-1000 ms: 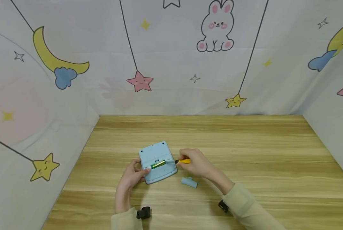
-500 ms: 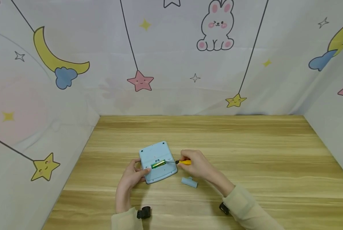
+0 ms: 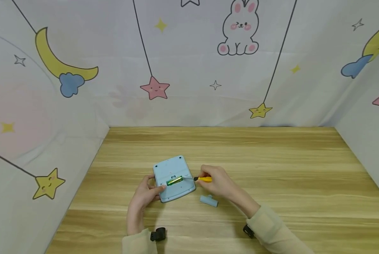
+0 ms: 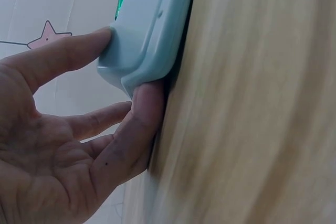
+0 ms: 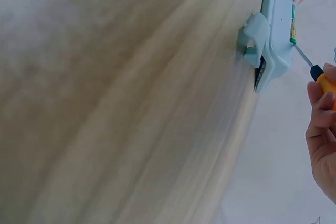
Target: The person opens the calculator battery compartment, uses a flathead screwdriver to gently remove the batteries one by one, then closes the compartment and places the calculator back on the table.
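Observation:
A light blue calculator (image 3: 169,167) lies back side up on the table. A green battery (image 3: 174,181) sits in its uncovered compartment. My left hand (image 3: 143,193) grips the calculator's left edge, thumb on the back and fingers at the side and underneath, as the left wrist view also shows. In my right hand (image 3: 218,179) I hold a screwdriver by its yellow handle (image 3: 205,179). Its thin metal shaft (image 5: 303,56) points left, with the tip at the battery's right end. The right wrist view cuts off part of this hand.
The light blue battery cover (image 3: 209,201) lies on the wooden table (image 3: 272,158), just right of the calculator's near corner. Black wrist cameras (image 3: 158,234) sit at both sleeves. A white printed cloth (image 3: 189,70) hangs behind the table and along its sides.
My right hand and the screwdriver have shifted very slightly to the right, the tip staying by the battery's end. The left hand keeps its grip; calculator, battery and cover stay put.

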Demonstrator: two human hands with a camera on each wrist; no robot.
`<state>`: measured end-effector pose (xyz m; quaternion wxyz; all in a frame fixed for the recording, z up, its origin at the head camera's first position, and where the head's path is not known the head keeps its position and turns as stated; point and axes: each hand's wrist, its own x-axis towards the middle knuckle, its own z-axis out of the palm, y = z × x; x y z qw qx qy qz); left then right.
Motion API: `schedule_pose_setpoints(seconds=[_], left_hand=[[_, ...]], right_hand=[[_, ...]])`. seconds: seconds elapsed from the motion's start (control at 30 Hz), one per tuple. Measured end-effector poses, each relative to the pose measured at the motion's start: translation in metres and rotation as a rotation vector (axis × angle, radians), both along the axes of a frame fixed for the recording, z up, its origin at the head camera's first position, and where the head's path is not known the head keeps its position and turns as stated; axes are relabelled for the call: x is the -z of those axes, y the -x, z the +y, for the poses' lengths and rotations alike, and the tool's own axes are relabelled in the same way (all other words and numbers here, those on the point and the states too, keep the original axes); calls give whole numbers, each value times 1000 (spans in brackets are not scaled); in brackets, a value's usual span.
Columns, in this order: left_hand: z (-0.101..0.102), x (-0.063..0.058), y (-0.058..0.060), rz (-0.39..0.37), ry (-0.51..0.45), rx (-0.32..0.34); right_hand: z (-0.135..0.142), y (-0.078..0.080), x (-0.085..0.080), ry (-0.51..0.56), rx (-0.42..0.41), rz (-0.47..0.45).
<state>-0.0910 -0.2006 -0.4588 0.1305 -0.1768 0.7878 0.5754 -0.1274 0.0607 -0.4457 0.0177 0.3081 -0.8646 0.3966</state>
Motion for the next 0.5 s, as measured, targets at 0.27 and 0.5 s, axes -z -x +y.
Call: schedule_pose_setpoints(seconds=[0.27,0.5], left_hand=[[0,0,0,10,22,4],[-1,-1,-1,11,24,3]], right_hand=[[5,-3,0,-23,119,8],[9,-4,-8,-52,195,59]])
